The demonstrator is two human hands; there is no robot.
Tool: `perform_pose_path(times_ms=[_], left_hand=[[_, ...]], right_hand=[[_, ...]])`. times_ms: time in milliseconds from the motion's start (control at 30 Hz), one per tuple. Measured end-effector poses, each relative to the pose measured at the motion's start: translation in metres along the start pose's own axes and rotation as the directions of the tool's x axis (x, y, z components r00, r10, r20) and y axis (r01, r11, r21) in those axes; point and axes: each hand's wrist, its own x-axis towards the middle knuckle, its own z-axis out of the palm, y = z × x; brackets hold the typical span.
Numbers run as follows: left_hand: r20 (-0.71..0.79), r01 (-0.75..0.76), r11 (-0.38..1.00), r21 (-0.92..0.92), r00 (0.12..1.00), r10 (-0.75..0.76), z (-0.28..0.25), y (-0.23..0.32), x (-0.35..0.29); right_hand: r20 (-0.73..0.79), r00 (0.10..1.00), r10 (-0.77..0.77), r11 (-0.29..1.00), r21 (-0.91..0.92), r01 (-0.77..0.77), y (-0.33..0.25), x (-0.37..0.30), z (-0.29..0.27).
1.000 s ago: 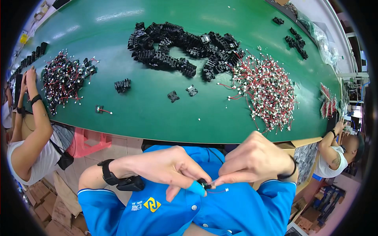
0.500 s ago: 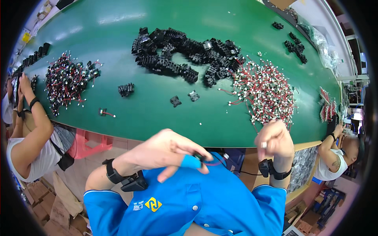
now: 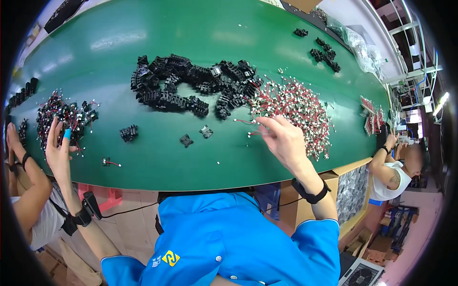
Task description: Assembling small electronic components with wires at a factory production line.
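Work surface and surrounding room, seen from above through a wide lens. The green surface (image 3: 167,159) spans the frame from left to right, its near edge bowed and its sheen broken by pale reflections at upper left. At centre lies a winding heap of black plastic parts (image 3: 162,100); below it, two loose black parts (image 3: 186,140) and, further left, a small black cluster (image 3: 129,133). A single part with a red lead (image 3: 106,162) lies at lower left of the surface. Right of centre, the pile of red-and-white wires (image 3: 310,107) adjoins the heap; at left lies the pile of dark wired parts (image 3: 71,112). The left hand (image 3: 59,148) is at this left pile, its fingers apart, one wearing a blue cover. The right hand (image 3: 286,143) is at the near left margin of the wire pile; whether its fingers are clamped on a wire cannot be told. At upper right: further black parts (image 3: 326,55) and clear plastic wrapping (image 3: 348,40). Room: a pink stool (image 3: 112,200) below the surface at left; an open cardboard box (image 3: 351,166) of grey packets (image 3: 352,195) at lower right; co-workers in white at the left (image 3: 36,190) and right (image 3: 381,186) margins; a lit tube lamp (image 3: 441,103) at far right.
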Motion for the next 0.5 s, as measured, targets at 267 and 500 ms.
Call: perform_pose_path(times_ms=[267, 500], left_hand=[[-0.162, -0.326, 0.944, 0.047, 0.930, 0.329, -0.006, 0.056, -0.034], [0.598, -0.586, 0.809, 0.051, 0.666, 0.445, 0.105, 0.100, -0.109]], right_hand=[[0.194, 0.978, -0.083, 0.983, -0.144, 0.112, 0.013, 0.021, 0.012], [0.130, 0.991, 0.041, 0.902, 0.422, -0.093, 0.023, 0.030, -0.009]])
